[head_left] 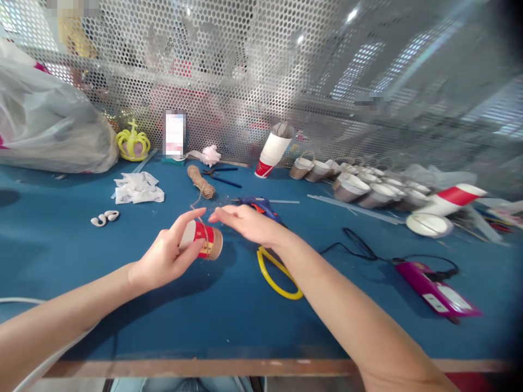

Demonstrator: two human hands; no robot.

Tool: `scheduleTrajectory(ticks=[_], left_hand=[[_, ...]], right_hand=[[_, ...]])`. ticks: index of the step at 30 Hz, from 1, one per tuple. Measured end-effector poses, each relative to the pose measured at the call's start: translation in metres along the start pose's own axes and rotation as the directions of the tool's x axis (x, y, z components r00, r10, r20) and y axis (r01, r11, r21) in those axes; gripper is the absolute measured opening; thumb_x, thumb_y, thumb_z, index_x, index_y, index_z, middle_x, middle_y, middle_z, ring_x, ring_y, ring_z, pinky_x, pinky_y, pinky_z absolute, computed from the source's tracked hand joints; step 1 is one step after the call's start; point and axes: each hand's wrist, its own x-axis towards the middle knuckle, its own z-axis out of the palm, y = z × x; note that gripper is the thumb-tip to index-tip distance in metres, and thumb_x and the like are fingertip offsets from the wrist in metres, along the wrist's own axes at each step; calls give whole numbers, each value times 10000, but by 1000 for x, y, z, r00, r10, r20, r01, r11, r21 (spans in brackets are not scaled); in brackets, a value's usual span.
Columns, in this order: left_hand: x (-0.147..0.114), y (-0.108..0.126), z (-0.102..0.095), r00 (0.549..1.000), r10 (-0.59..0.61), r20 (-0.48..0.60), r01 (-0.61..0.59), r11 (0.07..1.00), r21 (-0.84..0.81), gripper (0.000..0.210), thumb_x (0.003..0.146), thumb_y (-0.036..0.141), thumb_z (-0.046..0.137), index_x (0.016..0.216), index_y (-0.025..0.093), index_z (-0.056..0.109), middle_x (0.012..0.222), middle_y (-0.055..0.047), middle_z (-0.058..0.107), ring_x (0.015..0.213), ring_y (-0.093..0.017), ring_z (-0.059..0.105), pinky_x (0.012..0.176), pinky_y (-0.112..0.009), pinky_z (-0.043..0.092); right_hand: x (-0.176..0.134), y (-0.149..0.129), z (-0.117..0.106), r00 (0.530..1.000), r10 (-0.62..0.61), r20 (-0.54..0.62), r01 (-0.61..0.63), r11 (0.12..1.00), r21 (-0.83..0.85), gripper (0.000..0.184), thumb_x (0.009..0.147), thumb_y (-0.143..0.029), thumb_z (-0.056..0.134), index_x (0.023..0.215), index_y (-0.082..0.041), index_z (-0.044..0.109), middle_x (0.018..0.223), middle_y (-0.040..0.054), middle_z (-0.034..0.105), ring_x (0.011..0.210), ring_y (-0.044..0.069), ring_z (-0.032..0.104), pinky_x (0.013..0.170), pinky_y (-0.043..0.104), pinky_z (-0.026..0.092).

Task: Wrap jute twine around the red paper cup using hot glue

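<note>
My left hand (pixel 165 251) is closed around a small paper cup (pixel 188 237) lying on its side, its base pointing right. The cup is white and red, with brown twine (pixel 209 239) wound round its base end. From there the strand runs up past my left fingertips to a twine bundle (pixel 200 182) on the table. Just above the cup's base, my right hand (pixel 249 223) reaches in with fingers stretched out, and nothing shows in them. A blue glue gun (pixel 261 204) lies behind the right hand, partly covered by it.
Pliers (pixel 223 177), crumpled white paper (pixel 138 188) and a yellow ring (pixel 272 280) lie around my hands. Stacked paper cups (pixel 274 149) stand at the back. Several twine-wrapped cups (pixel 349 187) sit right, near a purple power strip (pixel 433 286) with a black cable.
</note>
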Motion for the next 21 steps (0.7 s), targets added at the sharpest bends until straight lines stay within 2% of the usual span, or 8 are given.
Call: scheduleTrajectory(ticks=[1, 3, 5, 7, 12, 18, 21], left_hand=[[0, -1, 0, 1000, 7, 19, -6, 1000, -10, 497, 830, 264, 443, 1289, 148, 292, 566, 61, 484, 434, -74, 410, 465, -175, 371], [0, -2, 0, 999, 14, 35, -13, 999, -29, 516, 826, 266, 454, 1297, 149, 278, 571, 62, 480, 434, -71, 404, 465, -177, 370], [0, -2, 1, 1000, 10, 27, -8, 999, -50, 527, 821, 268, 464, 1299, 149, 277, 581, 61, 474, 449, -72, 412, 475, -179, 373], [2, -3, 2, 1000, -13, 19, 15, 996, -88, 533, 819, 265, 466, 1305, 152, 277, 598, 57, 477, 475, -74, 420, 497, -183, 383], [7, -3, 3, 988, -154, 5, 149, 947, -284, 519, 823, 294, 467, 1296, 151, 309, 612, 59, 451, 525, -78, 412, 534, -186, 394], [11, -5, 4, 943, -330, 31, 307, 836, -455, 529, 792, 333, 517, 1266, 155, 364, 593, 68, 436, 521, -73, 424, 517, -178, 389], [12, -7, 5, 928, -370, 51, 344, 793, -503, 539, 783, 349, 527, 1262, 160, 368, 601, 61, 467, 532, -83, 458, 524, -189, 400]], right_hand=[[-1, -9, 9, 988, -6, 156, -18, 987, 157, 380, 819, -487, 439, 785, -187, 670, 803, 25, 664, 877, 169, 588, 808, 276, 417], [-2, -20, 23, 968, -23, 251, -86, 906, 414, 320, 800, -451, 496, 829, -175, 655, 800, 18, 657, 825, 150, 590, 790, 278, 427], [-3, -24, 30, 983, 25, 183, -126, 816, 564, 229, 723, -376, 619, 807, -164, 646, 779, 6, 647, 755, 127, 584, 764, 269, 431], [-3, -23, 31, 992, 81, 98, -125, 763, 635, 209, 642, -321, 699, 766, -160, 651, 758, -4, 641, 726, 112, 573, 763, 265, 425], [-5, -19, 24, 997, 64, -44, -20, 759, 650, 204, 573, -333, 744, 672, -174, 662, 745, -5, 655, 736, 111, 561, 806, 288, 402], [-9, -19, 18, 990, 34, -139, 52, 820, 569, 168, 616, -324, 716, 679, -179, 659, 712, -8, 649, 715, 115, 553, 804, 313, 394], [-9, -18, 18, 984, 17, -176, 77, 855, 513, 170, 635, -325, 700, 691, -172, 655, 708, -5, 643, 710, 122, 555, 787, 316, 403]])
